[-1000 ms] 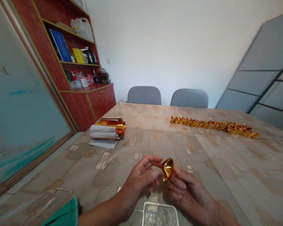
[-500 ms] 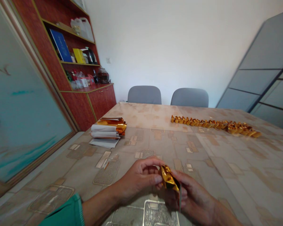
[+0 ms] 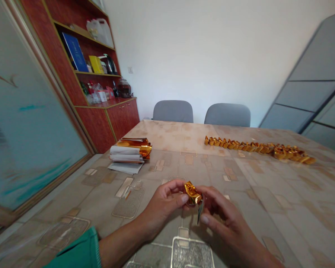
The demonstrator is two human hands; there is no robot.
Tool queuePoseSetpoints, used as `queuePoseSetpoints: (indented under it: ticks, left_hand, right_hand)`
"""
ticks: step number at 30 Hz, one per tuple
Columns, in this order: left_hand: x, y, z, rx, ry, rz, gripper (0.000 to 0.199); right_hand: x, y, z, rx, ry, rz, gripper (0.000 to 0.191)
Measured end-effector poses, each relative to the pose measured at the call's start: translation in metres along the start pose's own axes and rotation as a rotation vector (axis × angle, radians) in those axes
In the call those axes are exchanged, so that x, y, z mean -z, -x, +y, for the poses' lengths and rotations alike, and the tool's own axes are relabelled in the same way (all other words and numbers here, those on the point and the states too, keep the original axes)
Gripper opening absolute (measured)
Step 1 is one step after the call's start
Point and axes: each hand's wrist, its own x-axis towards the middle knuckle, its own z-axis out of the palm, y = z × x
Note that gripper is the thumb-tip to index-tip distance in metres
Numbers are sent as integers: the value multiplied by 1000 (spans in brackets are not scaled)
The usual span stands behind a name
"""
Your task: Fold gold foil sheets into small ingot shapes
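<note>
A shiny gold foil paper piece [image 3: 192,192], folded into a small ingot-like shape, is held above the table in front of me. My left hand [image 3: 170,197] pinches its left end between thumb and fingers. From its right end a dark flap [image 3: 200,212] hangs down. My right hand [image 3: 223,216] is at that end, thumb and curved fingers spread apart around the flap; its fingertips are close to the foil, and whether they touch it I cannot tell.
A stack of folded gold and white paper sheets [image 3: 128,156] lies at the left of the patterned table [image 3: 167,163]. Toward the right runs a long row of folded gold pieces [image 3: 248,147]. Two grey chairs [image 3: 173,111] stand behind; a red cabinet [image 3: 108,119] is at the left.
Both hands have moved slightly up and away from me with the gold paper piece. The right thumb and fingers have spread apart from their grip on its end.
</note>
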Motion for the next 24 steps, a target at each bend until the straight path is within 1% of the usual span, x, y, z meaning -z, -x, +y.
queuePoseSetpoints:
  ticks: [2, 3, 7, 8, 12, 16, 18, 21, 24]
  left_hand:
    - [1, 1, -4, 10, -1, -10, 40]
    - [1, 1, -6, 20, 9, -9, 41]
    - [0, 4, -13, 15, 18, -2, 42]
    - [-1, 4, -15, 10, 5, 4, 42]
    - [-5, 6, -17, 34, 0, 60, 43]
    - [-9, 7, -16, 58, 20, 103, 44]
    - [-10, 7, -16, 56, 18, 119, 45]
    - [-11, 7, -16, 47, 22, 126, 45]
    - [-12, 9, -16, 35, 31, 132, 46]
  right_hand:
    - [0, -1, 0, 79, 105, -12, 37]
    - [0, -2, 0, 95, 131, -10, 33]
    - [-2, -5, -7, 141, 215, 39, 3]
    - [-3, -6, -8, 163, 246, 43, 1]
    - [-5, -5, -12, 236, 360, 35, 6]
    - [-7, -3, -12, 309, 456, 70, 16]
    - [-8, -3, -11, 332, 501, 69, 19]
    - [-9, -3, -11, 340, 524, 71, 17]
    - [-10, -5, -11, 317, 470, 110, 11]
